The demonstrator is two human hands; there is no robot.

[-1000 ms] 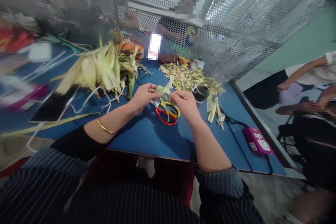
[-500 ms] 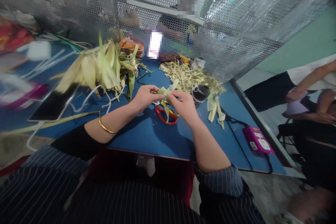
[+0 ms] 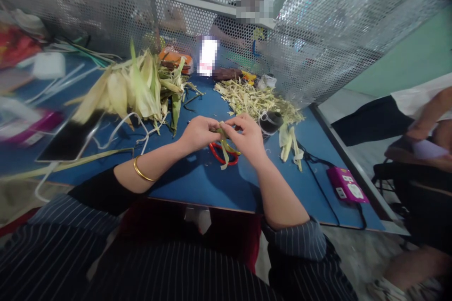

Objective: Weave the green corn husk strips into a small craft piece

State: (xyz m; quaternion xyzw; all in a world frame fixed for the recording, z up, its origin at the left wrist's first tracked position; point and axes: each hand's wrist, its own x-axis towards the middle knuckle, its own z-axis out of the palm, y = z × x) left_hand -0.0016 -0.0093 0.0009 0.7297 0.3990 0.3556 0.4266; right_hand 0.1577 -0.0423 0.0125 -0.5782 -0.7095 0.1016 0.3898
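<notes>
My left hand and my right hand meet above the middle of the blue table, fingertips pinched together. Between them is a pale green strip of corn husk, whose end hangs below the fingers; the rest is mostly covered by them. Under the hands lie scissors with red and yellow handles, their blades hidden from view. A dark spool of thread stands just beyond my right hand. Farther off to the left of my left hand is a heap of corn husks.
Cut husk scraps spread along the back by a perforated metal screen. A black phone with a white cable lies left. At right are loose husk pieces and a purple power box with black cords. A person sits beyond the table's right edge.
My hands have drawn closer together over the husk strip. Its upper piece, which stuck up between the fingers, is now folded down or covered; the lower end still hangs.
</notes>
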